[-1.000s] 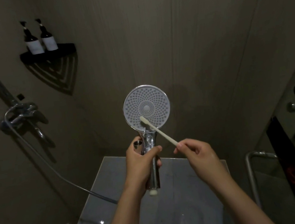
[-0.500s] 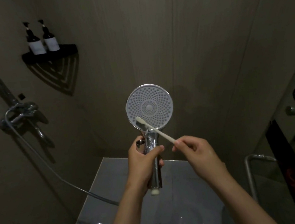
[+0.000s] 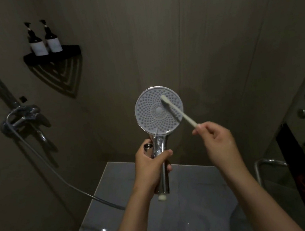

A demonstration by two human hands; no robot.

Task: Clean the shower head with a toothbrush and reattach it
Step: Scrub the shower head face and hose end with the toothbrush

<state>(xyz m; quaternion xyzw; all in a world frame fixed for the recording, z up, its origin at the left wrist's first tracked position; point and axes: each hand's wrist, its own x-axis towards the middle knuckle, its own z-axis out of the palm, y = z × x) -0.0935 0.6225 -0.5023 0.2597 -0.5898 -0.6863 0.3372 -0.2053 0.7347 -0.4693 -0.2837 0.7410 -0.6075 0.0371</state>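
A round shower head [image 3: 151, 113] with a pale dotted face and a chrome handle stands upright in the middle of the view. My left hand [image 3: 151, 167] grips its handle, and a chrome hose nut [image 3: 148, 146] shows just above my fingers. My right hand [image 3: 217, 144] pinches the end of a white toothbrush [image 3: 180, 113]. The brush head lies on the upper right part of the shower face. The detached hose [image 3: 59, 175] hangs from the wall mixer [image 3: 22, 118] on the left.
A black corner shelf [image 3: 53, 55] with two dark pump bottles [image 3: 44, 41] hangs on the wall at upper left. A grey tiled floor [image 3: 195, 196] lies below, with a drain at the bottom left. A chrome rail [image 3: 263, 165] and a dark towel [image 3: 302, 174] are at right.
The toothbrush head has moved from the lower left edge of the shower face up to its upper right part. My right hand has shifted right and up. My left hand keeps its grip.
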